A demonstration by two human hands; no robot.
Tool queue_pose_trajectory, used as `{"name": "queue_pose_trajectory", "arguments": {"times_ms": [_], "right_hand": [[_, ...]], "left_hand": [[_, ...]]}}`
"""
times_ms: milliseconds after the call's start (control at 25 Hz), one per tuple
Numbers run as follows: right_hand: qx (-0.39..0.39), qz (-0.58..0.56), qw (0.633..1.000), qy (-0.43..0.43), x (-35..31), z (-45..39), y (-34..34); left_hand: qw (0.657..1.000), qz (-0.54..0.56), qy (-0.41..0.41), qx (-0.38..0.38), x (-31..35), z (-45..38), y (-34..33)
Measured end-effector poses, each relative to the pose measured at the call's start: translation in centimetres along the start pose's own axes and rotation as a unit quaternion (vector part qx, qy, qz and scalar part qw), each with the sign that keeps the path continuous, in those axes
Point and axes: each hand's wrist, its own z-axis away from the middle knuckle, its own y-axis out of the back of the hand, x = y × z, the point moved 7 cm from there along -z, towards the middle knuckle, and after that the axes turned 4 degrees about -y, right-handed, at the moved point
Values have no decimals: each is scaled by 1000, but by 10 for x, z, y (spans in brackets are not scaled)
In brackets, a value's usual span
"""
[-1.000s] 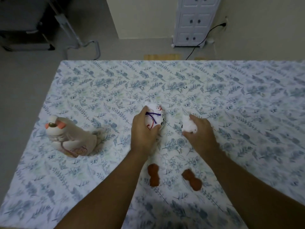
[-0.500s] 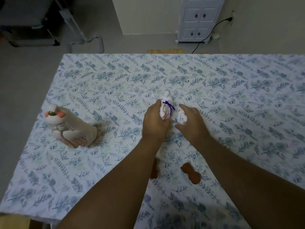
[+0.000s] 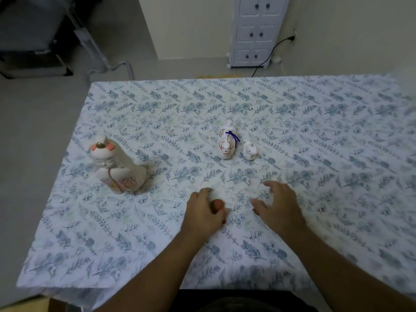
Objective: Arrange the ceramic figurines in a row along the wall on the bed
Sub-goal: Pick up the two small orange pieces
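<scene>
Reaching low over the floral bed sheet [image 3: 292,136], both hands are down near the front edge of the bed. Left hand [image 3: 203,213] curls its grip around a small brown figurine [image 3: 218,204], thumb and fingers closing on it, only the rounded brown top showing between them. Right hand [image 3: 278,208] hovers spread, fingers apart and bent, palm down over the sheet; its grip holds nothing that can be seen, and whether a second brown piece lies beneath it cannot be told from here.

Straight ahead of the two hands, farther up the bed and well apart from them, stand two white pieces side by side: the white figurine with the purple cord [image 3: 227,144], upright, and just beside it, on the right hand's side, the smaller white rabbit figurine [image 3: 250,150], nearly touching. Off beyond the left hand, well away toward the bed's left edge, sits the large pale doll figurine [image 3: 117,164] with orange patches on its head and a pink flower on its robe, tilted a little.

Past the far end of the bed, a white drawer cabinet [image 3: 256,30] stands against the wall with a black cable [image 3: 270,52] trailing to a socket
</scene>
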Motion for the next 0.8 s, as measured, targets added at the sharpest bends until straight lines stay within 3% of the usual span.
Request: {"name": "queue_pose_trajectory", "arguments": {"times_ms": [120,360,640,800], "right_hand": [[-10,38,999,-11,15,25,-6],[-61,-41,996,-52,27,37,-17],[-9,-131,990,53,-5,28,-1],[6,-97,988,120,-21,17,2]], "left_hand": [[998,52,39,0,-9,8,-6],[990,126,65,6,-11,7,-9],[985,171,-11,33,16,5,-5],[986,149,-64,46,34,-1,-8]]}}
